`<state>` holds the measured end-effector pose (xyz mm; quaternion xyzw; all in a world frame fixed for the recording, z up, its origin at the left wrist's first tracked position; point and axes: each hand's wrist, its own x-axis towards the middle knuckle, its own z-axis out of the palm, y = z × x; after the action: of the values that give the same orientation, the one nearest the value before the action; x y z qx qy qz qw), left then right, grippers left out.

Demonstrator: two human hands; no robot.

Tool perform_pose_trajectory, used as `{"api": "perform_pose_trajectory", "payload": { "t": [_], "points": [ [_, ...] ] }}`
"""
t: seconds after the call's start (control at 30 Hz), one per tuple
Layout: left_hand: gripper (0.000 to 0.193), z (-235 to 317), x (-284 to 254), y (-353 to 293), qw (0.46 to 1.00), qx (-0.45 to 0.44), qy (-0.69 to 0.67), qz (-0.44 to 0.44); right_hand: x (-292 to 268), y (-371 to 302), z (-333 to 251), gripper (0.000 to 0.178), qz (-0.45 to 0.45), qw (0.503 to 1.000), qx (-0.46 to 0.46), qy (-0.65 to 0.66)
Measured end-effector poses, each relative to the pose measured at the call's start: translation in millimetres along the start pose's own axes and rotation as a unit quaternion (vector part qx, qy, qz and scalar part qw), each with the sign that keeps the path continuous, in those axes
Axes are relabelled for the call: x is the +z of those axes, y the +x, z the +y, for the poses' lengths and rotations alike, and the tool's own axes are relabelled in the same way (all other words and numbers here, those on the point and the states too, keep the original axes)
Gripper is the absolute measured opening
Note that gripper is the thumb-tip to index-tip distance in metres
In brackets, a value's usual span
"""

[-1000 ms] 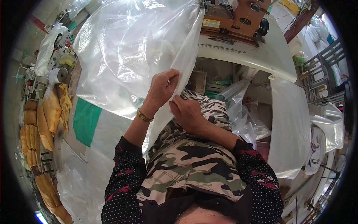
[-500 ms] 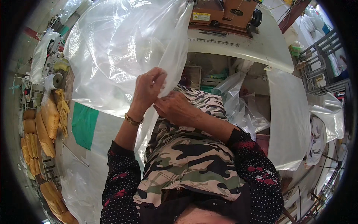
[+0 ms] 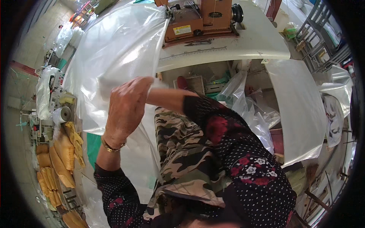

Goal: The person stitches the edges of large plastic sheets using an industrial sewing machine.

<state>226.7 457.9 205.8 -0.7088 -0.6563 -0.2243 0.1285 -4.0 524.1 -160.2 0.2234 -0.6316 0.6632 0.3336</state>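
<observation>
A large clear plastic sheet [image 3: 118, 53] spreads over the table's left side, its right edge running up to a brown sewing machine [image 3: 205, 19]. My left hand [image 3: 127, 104], with a gold bracelet at the wrist, is closed on the sheet near its right edge. More of the film hangs below this hand, beside my camouflage-patterned apron [image 3: 190, 152]. My right forearm [image 3: 171, 99] crosses leftward behind my left hand. The right hand's fingers are hidden there, next to a blurred whitish patch of film.
The white table [image 3: 251, 41] carries a printed ruler and a small dark metal tool [image 3: 198, 43] before the machine. At right hangs a pale plastic panel [image 3: 298, 110], with crumpled clear film [image 3: 254, 110] beside it. Yellow-orange bundles [image 3: 62, 152] and a roll [image 3: 62, 114] lie at left.
Both hands have moved left, and my right arm now reaches across behind my left hand. The right fingers, visible before at the sheet's edge, are hidden now. The view has shifted.
</observation>
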Motion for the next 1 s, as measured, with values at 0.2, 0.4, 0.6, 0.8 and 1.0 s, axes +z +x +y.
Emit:
{"api": "perform_pose_trajectory", "payload": {
  "t": [0.2, 0.4, 0.6, 0.8, 1.0],
  "points": [
    [0.015, -38, -9, -87, 0.977, -0.077, 0.118, -0.162, 75, -46, -82, 0.025, -0.191, 0.958, 0.132, -0.167],
    [0.018, -58, 84, -153, 0.978, -0.139, 0.123, -0.091, 47, -52, -197, 0.024, -0.333, 0.827, 0.225, -0.394],
    [0.016, -68, 149, -173, 0.965, -0.247, 0.082, 0.026, -28, -77, -203, 0.026, -0.227, 0.905, 0.056, -0.355],
    [0.012, -56, 158, -168, 0.907, -0.413, 0.011, 0.082, -80, -15, -279, 0.015, -0.325, 0.792, 0.073, -0.511],
    [0.017, -59, 167, -176, 0.895, -0.383, -0.129, 0.191, -92, 14, -286, 0.015, -0.346, 0.763, -0.116, -0.533]
  ]
}}
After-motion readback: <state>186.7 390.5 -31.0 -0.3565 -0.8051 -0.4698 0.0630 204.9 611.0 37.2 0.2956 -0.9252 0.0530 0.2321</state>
